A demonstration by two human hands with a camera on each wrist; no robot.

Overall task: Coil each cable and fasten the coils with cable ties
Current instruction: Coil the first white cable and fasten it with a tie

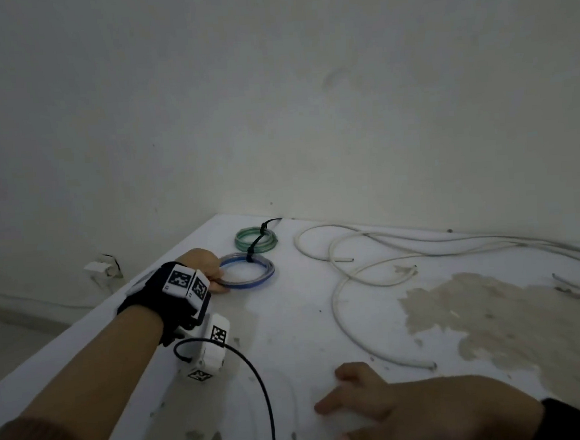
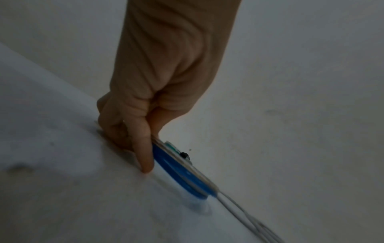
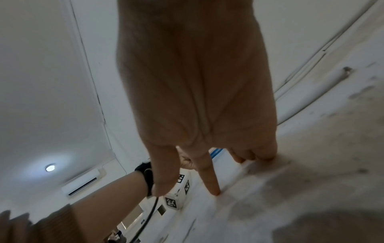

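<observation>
A blue coil (image 1: 247, 269) lies flat at the far left of the white table (image 1: 290, 340). A black tie (image 1: 253, 248) joins it to a green coil (image 1: 256, 239) just behind. My left hand (image 1: 219, 283) is at the blue coil's left rim. In the left wrist view that hand (image 2: 151, 152) pinches the rim of the blue coil (image 2: 178, 169) between thumb and index finger, with the index tip on the table. Loose white cables (image 1: 354, 273) sprawl to the right, uncoiled. My right hand (image 1: 333, 412) rests near me on the table, fingers spread, holding nothing.
The table's left edge (image 1: 83, 323) drops to the floor, and a wall runs along the back. A patch of peeled paint (image 1: 494, 315) marks the right side. The white wrist camera box (image 1: 212, 349) and its black wire (image 1: 259, 387) hang under my left forearm.
</observation>
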